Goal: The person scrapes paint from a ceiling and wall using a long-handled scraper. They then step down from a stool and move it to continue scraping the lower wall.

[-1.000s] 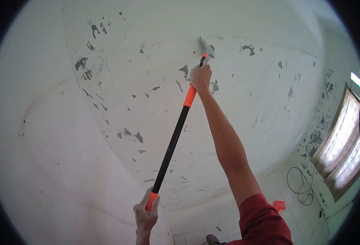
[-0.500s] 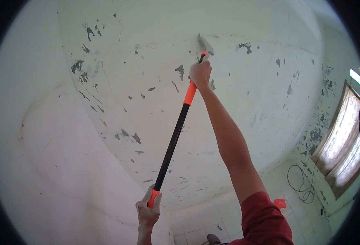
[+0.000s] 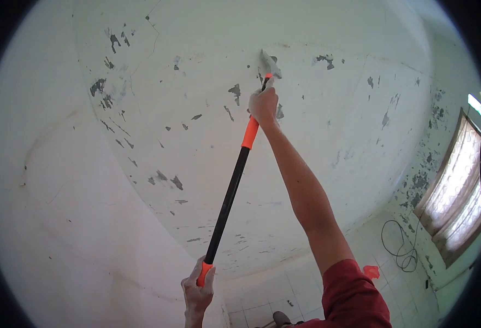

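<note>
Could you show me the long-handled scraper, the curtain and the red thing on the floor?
Long-handled scraper (image 3: 228,202): head view, middle of its black shaft.
Curtain (image 3: 452,186): head view, bright part of its cloth.
Red thing (image 3: 371,271): head view, its visible middle.

The long, round scraper pole (image 3: 228,202) is black between bright orange grips (image 3: 250,133); its flat blade (image 3: 269,64) is whitish grey. Whitish dust pales the left hand (image 3: 198,292) and right hand (image 3: 264,104). Dark grey blotches mottle the pale greenish-white painted wall (image 3: 218,180), thickly near its left edge. The short fabric sleeve (image 3: 352,295) is dark red. Thin dark lines grid the whitish tiled floor (image 3: 300,279).
</note>
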Available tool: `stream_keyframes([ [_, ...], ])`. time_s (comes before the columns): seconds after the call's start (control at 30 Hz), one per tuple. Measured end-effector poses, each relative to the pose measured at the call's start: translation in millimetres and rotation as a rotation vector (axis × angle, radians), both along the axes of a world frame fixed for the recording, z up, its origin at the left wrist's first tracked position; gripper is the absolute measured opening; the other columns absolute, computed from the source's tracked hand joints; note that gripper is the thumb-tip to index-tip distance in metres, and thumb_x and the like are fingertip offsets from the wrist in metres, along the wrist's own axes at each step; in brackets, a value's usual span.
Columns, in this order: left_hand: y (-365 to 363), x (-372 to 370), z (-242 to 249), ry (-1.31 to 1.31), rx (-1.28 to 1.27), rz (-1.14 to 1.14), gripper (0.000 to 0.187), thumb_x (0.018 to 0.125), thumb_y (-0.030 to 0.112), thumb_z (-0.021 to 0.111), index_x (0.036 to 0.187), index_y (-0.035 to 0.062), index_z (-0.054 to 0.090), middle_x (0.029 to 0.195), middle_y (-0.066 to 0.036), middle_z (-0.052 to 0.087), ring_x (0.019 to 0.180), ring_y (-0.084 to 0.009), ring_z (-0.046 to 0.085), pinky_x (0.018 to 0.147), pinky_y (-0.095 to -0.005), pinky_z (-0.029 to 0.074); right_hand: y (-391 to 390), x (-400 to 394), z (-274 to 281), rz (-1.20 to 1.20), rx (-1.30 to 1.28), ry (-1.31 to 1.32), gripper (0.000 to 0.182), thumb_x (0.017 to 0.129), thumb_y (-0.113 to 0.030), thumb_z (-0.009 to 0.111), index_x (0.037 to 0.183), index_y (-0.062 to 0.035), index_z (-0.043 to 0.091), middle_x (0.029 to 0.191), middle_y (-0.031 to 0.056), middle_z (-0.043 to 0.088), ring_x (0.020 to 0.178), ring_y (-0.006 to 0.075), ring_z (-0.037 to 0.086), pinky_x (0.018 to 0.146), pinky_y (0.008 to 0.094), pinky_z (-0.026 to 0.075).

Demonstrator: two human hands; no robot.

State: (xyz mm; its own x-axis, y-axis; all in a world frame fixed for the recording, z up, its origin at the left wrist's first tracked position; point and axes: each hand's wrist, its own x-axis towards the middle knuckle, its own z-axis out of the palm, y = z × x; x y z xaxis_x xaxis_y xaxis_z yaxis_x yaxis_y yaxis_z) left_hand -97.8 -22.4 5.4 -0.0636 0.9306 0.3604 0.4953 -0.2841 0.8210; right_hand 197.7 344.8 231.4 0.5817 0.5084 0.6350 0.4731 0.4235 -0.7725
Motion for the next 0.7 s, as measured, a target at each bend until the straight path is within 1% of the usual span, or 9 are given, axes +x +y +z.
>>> stream_keyframes([
  [0.07, -2, 1, -4, 0.01, 0.068, 0.007, 0.039, 0.101, 0.016, 0.072, 0.136, 0.0004, 0.068, 0.068, -0.005, 0.061, 0.058, -0.0081, 0.052, 0.058, -0.0271, 0.047, 1, 9, 7, 0.008, -0.01, 0.017, 0.072, 0.097, -0.005, 0.048, 0.163, 0.0104, 0.022, 0.075, 0.0196, 0.071, 0.055, 0.0304, 0.072, 0.047, 0.0425, 0.059],
  [0.2, 5, 5, 10, 0.018, 0.062, 0.021, 0.038, 0.101, 0.015, 0.072, 0.136, 0.001, 0.068, 0.068, -0.007, 0.063, 0.057, -0.0081, 0.054, 0.057, -0.0267, 0.047, -8, 11, 27, 0.03, -0.042, 0.046, 0.072, 0.097, -0.004, 0.05, 0.163, 0.01, 0.023, 0.077, 0.0207, 0.072, 0.057, 0.0318, 0.073, 0.048, 0.0443, 0.059],
  [0.27, 1, 5, 11, 0.05, 0.03, 0.015, 0.038, 0.101, 0.015, 0.072, 0.136, 0.0013, 0.069, 0.069, -0.007, 0.063, 0.058, -0.0076, 0.054, 0.058, -0.0267, 0.047, 9, 9, 12, 0.014, -0.033, 0.022, 0.073, 0.097, -0.004, 0.05, 0.163, 0.0096, 0.023, 0.077, 0.0204, 0.072, 0.058, 0.0316, 0.073, 0.048, 0.0444, 0.059],
  [0.33, -4, 5, -1, 0.024, 0.053, 0.014, 0.038, 0.101, 0.015, 0.072, 0.136, 0.0008, 0.068, 0.068, -0.007, 0.062, 0.058, -0.0078, 0.054, 0.058, -0.0268, 0.047, 9, 10, 8, -0.012, -0.026, 0.018, 0.073, 0.096, -0.003, 0.05, 0.163, 0.0093, 0.022, 0.077, 0.02, 0.072, 0.058, 0.0315, 0.074, 0.048, 0.0446, 0.059],
  [0.37, -3, 5, -6, -0.002, 0.072, 0.01, 0.039, 0.101, 0.016, 0.073, 0.136, 0.0003, 0.068, 0.067, -0.007, 0.061, 0.058, -0.008, 0.054, 0.057, -0.0269, 0.047, 10, 12, 7, -0.027, -0.031, 0.001, 0.074, 0.096, -0.003, 0.05, 0.163, 0.009, 0.022, 0.076, 0.0197, 0.072, 0.058, 0.0313, 0.073, 0.047, 0.0442, 0.059],
  [0.4, 0, 9, 6, 0.02, 0.039, 0.006, 0.039, 0.101, 0.016, 0.073, 0.136, -0.0006, 0.068, 0.068, -0.008, 0.062, 0.059, -0.0075, 0.055, 0.058, -0.0271, 0.048, 6, 12, 14, -0.04, -0.032, -0.022, 0.074, 0.096, -0.002, 0.05, 0.164, 0.0087, 0.022, 0.076, 0.0194, 0.071, 0.058, 0.0311, 0.073, 0.047, 0.0439, 0.059],
  [0.47, 14, 9, 9, 0.023, 0.05, 0.008, 0.039, 0.1, 0.016, 0.073, 0.136, -0.0007, 0.068, 0.068, -0.008, 0.062, 0.06, -0.0072, 0.056, 0.059, -0.0268, 0.048, 0, 15, 30, -0.017, -0.034, 0.02, 0.074, 0.096, -0.003, 0.05, 0.164, 0.0086, 0.021, 0.076, 0.0197, 0.071, 0.058, 0.0312, 0.073, 0.047, 0.0438, 0.059],
  [0.6, 7, 11, 10, 0.019, 0.049, 0.011, 0.039, 0.1, 0.016, 0.073, 0.135, -0.0014, 0.069, 0.069, -0.008, 0.062, 0.061, -0.0066, 0.056, 0.059, -0.0269, 0.048, 7, 15, 22, -0.001, -0.082, 0.055, 0.075, 0.096, -0.003, 0.051, 0.163, 0.0089, 0.021, 0.079, 0.0213, 0.072, 0.058, 0.0318, 0.073, 0.048, 0.0437, 0.06],
  [0.7, 2, 12, -3, -0.026, 0.103, -0.008, 0.039, 0.1, 0.016, 0.073, 0.135, -0.002, 0.068, 0.068, -0.009, 0.061, 0.06, -0.0076, 0.055, 0.058, -0.0278, 0.048, -1, 13, 12, 0.006, -0.047, 0.022, 0.076, 0.095, -0.003, 0.051, 0.164, 0.0083, 0.021, 0.08, 0.0214, 0.072, 0.058, 0.0315, 0.073, 0.048, 0.0439, 0.06],
])
